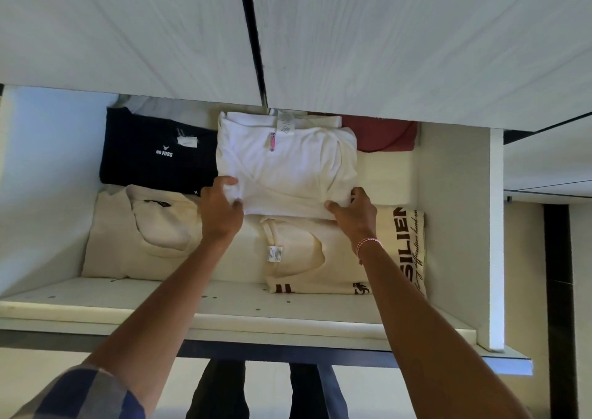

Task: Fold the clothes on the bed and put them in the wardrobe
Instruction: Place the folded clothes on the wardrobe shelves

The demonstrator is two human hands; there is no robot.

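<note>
Left grip (221, 208) clamped on near-left corner of folded white shirt (285, 165); right grip (354, 213) clamped on near-right corner; shirt inside wardrobe shelf (224, 309), near edge over cream printed top (320, 258); just beside black shirt (153, 159); maroon garment (381, 135) behind.

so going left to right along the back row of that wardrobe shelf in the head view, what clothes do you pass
black no fuss shirt → white folded shirt → dark red garment
</note>
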